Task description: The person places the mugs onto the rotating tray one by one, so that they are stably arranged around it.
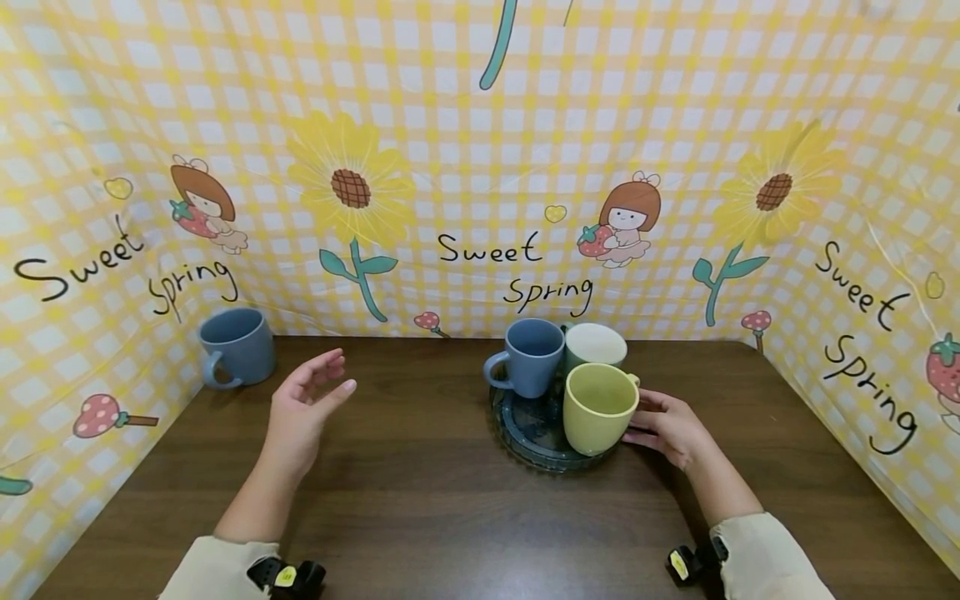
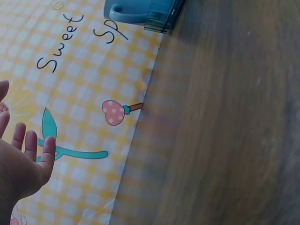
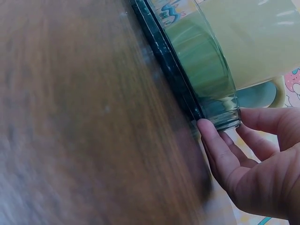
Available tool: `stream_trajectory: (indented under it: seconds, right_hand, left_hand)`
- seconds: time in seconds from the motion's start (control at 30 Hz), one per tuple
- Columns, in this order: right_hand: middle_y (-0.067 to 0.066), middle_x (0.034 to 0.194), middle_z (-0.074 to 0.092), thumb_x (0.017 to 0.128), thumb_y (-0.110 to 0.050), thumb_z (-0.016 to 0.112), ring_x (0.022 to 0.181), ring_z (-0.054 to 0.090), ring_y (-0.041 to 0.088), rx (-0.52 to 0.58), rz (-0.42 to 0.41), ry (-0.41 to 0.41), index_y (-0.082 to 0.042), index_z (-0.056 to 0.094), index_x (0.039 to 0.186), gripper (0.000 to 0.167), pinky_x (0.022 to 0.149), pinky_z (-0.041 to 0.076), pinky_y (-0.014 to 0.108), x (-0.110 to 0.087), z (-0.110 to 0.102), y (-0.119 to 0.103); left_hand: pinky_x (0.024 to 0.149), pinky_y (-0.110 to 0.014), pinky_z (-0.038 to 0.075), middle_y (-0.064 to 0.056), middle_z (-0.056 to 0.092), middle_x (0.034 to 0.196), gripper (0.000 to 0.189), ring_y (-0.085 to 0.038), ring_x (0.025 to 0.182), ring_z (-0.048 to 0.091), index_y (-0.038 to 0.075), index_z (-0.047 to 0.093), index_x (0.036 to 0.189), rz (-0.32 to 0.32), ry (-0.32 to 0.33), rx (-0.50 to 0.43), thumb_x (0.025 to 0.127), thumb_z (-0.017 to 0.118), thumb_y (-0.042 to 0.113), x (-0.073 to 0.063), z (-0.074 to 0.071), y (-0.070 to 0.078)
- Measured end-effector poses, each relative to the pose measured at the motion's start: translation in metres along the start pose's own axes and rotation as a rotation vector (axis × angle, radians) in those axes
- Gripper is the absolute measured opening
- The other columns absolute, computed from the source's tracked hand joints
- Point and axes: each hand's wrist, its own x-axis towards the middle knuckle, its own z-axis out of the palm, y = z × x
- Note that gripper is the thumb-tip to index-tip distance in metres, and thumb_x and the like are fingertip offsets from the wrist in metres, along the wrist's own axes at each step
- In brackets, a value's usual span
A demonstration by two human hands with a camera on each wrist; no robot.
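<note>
A round glass tray (image 1: 536, 446) with a dark base stands on the right half of the table. On it are a blue mug (image 1: 531, 358), a pale green-white mug (image 1: 596, 343) behind, and a yellow-green mug (image 1: 598, 410) in front. My right hand (image 1: 671, 429) holds the tray's right edge, its thumb (image 3: 213, 140) low on the rim and the other fingers along the glass wall (image 3: 225, 119). My left hand (image 1: 300, 412) is held over the left side of the table, fingers loosely bent with nothing in them. Another blue mug (image 1: 238, 346) is beyond it.
The wooden table (image 1: 420, 525) is enclosed at the back and sides by a yellow checked cloth (image 1: 450, 167) with printed flowers and lettering. That second blue mug stands in the back left corner, near the cloth, handle toward the front left.
</note>
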Motion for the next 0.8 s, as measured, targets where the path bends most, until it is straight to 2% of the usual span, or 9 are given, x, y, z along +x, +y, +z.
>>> stream_trajectory:
  seconds: [0.4,0.8]
  right_hand:
    - [-0.002,0.103,0.062,0.091,0.004,0.061,0.088,0.065,0.015,0.002,-0.006,0.007,0.011,0.029,0.146,0.064,0.08,0.059,0.038,0.001,0.0,0.003]
    - [-0.003,0.105,0.062,0.092,0.002,0.061,0.09,0.065,0.014,-0.001,-0.017,0.0,0.01,0.031,0.145,0.062,0.08,0.059,0.037,0.002,-0.001,0.004]
  left_hand:
    - [0.085,-0.018,0.052,0.0,0.064,0.112,0.041,-0.016,0.105,0.055,-0.001,0.065,0.12,0.068,0.105,-0.013,0.081,0.071,-0.013,0.003,-0.012,0.002]
    - [0.082,-0.016,0.052,-0.001,0.066,0.11,0.044,-0.016,0.105,0.057,0.0,0.066,0.12,0.069,0.181,-0.008,0.079,0.073,-0.013,0.007,-0.033,0.007]
